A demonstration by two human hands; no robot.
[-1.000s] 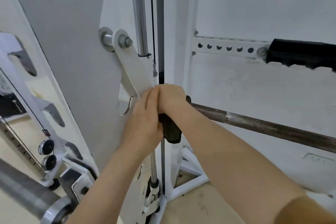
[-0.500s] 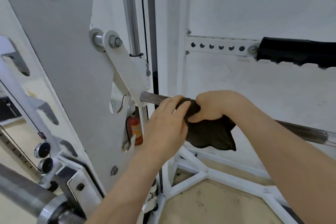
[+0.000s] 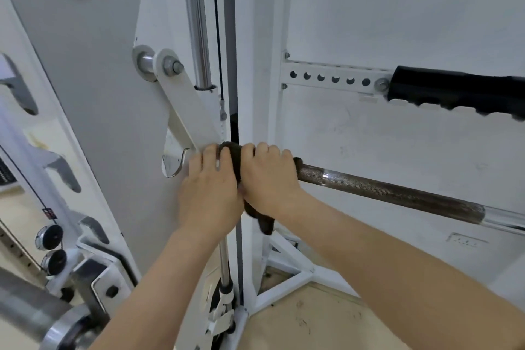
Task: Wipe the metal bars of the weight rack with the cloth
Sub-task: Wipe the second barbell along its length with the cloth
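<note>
Head view, wiping the rack: the cloth [image 3: 229, 152] is dark brown, soft and bunched, wrapped over the left end of the metal bar [image 3: 397, 193], with a loose tail hanging below my wrist. The bar is dark and knurled with a narrow bright band just past my knuckles, turning to smooth chrome at the far right; it slopes down to the right in front of the white rack frame [image 3: 272, 111]. My right hand [image 3: 270, 182] clasps the cloth around the bar, fingers curled over the top. My left hand [image 3: 211, 193] sits touching it on the left, fingers curled over the bar's end, index finger against the cloth; whether cloth reaches under that palm cannot be told
</note>
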